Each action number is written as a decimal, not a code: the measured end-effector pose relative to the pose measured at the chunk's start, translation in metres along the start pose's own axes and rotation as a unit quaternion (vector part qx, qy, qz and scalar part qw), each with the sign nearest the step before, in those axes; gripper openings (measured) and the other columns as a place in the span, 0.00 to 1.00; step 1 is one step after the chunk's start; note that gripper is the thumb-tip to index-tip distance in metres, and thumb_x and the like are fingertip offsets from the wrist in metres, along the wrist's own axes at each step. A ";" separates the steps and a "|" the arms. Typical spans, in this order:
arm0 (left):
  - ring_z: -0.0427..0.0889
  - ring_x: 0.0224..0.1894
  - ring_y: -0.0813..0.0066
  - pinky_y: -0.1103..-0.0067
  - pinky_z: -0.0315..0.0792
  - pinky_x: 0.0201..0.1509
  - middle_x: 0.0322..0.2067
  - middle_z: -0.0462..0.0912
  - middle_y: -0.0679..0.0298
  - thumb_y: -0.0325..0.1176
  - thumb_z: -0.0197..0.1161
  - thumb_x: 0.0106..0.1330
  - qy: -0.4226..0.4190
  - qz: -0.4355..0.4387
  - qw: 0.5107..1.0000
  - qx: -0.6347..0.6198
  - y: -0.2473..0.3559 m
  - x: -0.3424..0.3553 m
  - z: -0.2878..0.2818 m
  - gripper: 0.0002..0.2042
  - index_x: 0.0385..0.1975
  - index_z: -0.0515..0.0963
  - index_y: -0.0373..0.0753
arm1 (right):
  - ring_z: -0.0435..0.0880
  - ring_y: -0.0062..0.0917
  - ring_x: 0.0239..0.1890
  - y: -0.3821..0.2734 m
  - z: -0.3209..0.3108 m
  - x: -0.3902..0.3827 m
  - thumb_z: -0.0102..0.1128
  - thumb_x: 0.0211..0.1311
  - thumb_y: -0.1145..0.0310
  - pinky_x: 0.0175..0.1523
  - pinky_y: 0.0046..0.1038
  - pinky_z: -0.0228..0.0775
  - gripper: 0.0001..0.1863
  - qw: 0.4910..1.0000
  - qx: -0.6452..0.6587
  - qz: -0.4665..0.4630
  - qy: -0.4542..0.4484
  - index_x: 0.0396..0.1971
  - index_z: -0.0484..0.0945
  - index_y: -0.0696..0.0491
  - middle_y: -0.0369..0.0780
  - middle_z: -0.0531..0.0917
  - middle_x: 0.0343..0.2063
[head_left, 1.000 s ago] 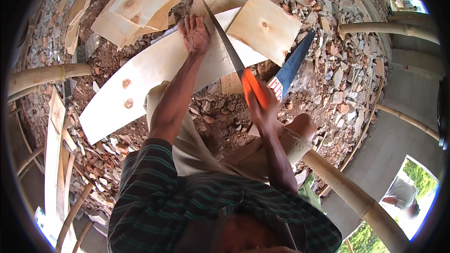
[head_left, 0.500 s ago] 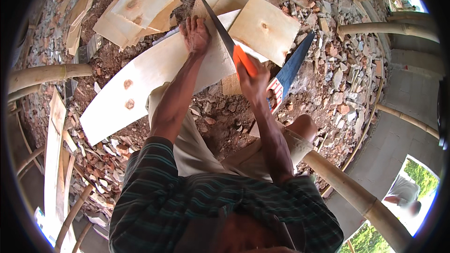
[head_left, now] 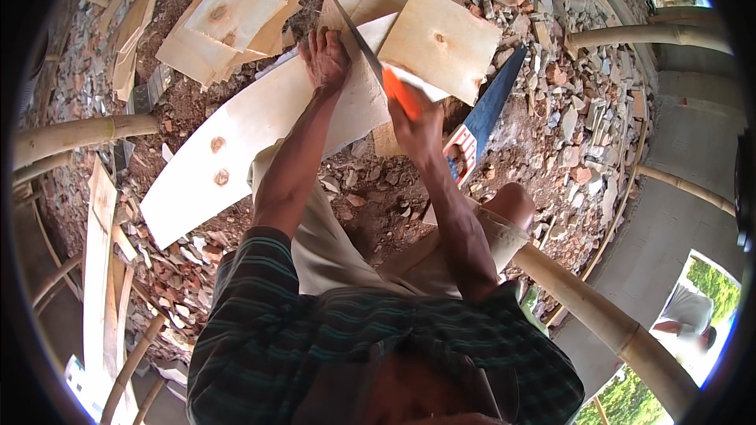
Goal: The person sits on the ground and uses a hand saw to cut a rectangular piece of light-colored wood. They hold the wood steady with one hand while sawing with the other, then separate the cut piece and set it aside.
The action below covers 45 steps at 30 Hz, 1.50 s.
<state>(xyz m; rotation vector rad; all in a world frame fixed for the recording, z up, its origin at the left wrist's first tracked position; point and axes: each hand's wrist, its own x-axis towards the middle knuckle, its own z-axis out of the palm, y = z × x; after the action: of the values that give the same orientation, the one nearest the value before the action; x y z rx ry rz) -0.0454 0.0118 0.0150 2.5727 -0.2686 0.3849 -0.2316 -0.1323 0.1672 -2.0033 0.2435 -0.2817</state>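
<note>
My right hand (head_left: 421,127) is closed around the orange handle of a handsaw (head_left: 400,93). The dark blade slants away to the far left and lies along the right part of a long, pale plywood sheet (head_left: 264,138) with two knots. Flat on that sheet, left of the blade, rests my left hand (head_left: 324,60), fingers spread. The sheet reaches over my left thigh. Beyond the saw's right side lies a squarish plywood piece (head_left: 445,39) with a knot. A second handsaw (head_left: 494,102), with a blue blade and a red-and-white handle, lies to the right of my right hand.
Stacked plywood offcuts (head_left: 244,8) lie at the far left. Broken brick rubble (head_left: 579,126) covers the ground. Bamboo poles (head_left: 598,307) cross at both sides, one close by my right knee. A person (head_left: 689,315) shows through an opening at the lower right.
The right hand and saw have shifted slightly up and left along the cut line. My left hand stays pressed on the sheet. The whole view has tilted a little.
</note>
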 end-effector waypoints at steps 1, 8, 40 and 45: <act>0.61 0.69 0.47 0.45 0.44 0.71 0.61 0.70 0.52 0.31 0.50 0.65 0.002 -0.005 1.000 0.012 0.000 -0.001 0.001 0.16 0.53 0.71 0.39 | 0.88 0.32 0.39 0.004 -0.011 -0.019 0.60 0.61 0.72 0.44 0.32 0.78 0.17 0.995 -0.070 -0.077 0.010 0.51 0.79 0.57 0.47 0.86 0.36; 0.60 0.70 0.48 0.46 0.43 0.72 0.61 0.70 0.53 0.31 0.50 0.65 -0.012 -0.032 0.999 0.031 0.005 -0.009 0.008 0.17 0.54 0.70 0.38 | 0.88 0.31 0.40 -0.012 -0.063 -0.079 0.61 0.60 0.72 0.44 0.33 0.78 0.16 0.994 -0.093 0.027 0.048 0.48 0.81 0.57 0.47 0.87 0.38; 0.61 0.69 0.51 0.46 0.44 0.71 0.60 0.70 0.54 0.31 0.54 0.60 0.001 -0.011 0.999 0.035 0.002 -0.002 0.001 0.19 0.53 0.70 0.40 | 0.87 0.36 0.35 0.015 -0.020 -0.048 0.62 0.60 0.72 0.41 0.32 0.78 0.17 0.999 -0.031 0.016 0.015 0.49 0.80 0.59 0.48 0.86 0.36; 0.62 0.69 0.51 0.46 0.44 0.70 0.60 0.70 0.55 0.31 0.53 0.60 0.016 -0.011 0.999 0.036 0.000 -0.002 0.009 0.19 0.53 0.69 0.40 | 0.90 0.33 0.36 -0.032 -0.067 -0.106 0.63 0.59 0.73 0.40 0.29 0.82 0.20 0.989 -0.146 -0.030 0.019 0.52 0.79 0.58 0.47 0.87 0.39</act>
<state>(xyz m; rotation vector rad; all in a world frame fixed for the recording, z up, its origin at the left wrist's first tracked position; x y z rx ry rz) -0.0456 0.0073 0.0069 2.6345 -0.2178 0.4343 -0.3511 -0.1453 0.2146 -2.2996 0.2621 -0.3385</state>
